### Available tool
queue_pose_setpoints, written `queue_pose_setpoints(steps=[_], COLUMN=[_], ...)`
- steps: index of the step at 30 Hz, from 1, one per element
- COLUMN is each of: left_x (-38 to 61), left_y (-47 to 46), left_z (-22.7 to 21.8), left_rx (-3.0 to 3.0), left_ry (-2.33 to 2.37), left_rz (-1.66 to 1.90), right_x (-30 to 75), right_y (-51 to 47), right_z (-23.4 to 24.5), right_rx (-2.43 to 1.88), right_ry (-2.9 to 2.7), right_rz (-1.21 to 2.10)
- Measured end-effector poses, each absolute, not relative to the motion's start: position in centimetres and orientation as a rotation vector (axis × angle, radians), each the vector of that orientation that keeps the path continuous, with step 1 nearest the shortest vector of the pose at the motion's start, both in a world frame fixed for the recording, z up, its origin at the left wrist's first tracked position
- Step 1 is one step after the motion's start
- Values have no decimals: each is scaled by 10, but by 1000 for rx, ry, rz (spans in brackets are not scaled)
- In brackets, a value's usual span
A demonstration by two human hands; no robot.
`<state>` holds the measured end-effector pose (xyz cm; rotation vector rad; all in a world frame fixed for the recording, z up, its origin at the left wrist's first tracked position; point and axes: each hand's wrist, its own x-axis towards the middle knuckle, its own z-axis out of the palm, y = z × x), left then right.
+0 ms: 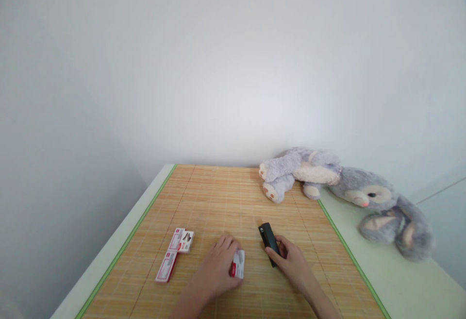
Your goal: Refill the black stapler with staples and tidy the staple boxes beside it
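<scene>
My left hand (222, 266) is closed around a small red-and-white box (239, 264), whose right side shows past my fingers. To its right, my right hand (289, 260) grips a black stapler (268, 241) between thumb and fingers, on the bamboo mat. Left of my left hand lie two flat red-and-white boxes, the farther box (176, 239) end to end with the nearer box (167, 266). A smaller white box (186, 241) with a dark picture on it touches the farther one on its right side.
The bamboo mat (225, 202) with green edging covers most of the pale table (411, 280). A grey plush rabbit (320, 168) lies on its side along the back right, its legs on the mat. A white wall (218, 66) rises behind.
</scene>
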<state>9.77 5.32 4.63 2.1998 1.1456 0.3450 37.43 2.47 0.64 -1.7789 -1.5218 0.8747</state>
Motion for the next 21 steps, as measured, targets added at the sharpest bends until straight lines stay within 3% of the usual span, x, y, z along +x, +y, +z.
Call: queue_pose_setpoints(steps=[21], left_x=[129], left_y=[39], left_z=[23], left_rx=[2110], left_ry=[1196], left_rz=[455], right_x=[331], right_y=[-5], right_z=[-20], right_rx=[-1570], right_ry=[-1230], right_rz=[1188])
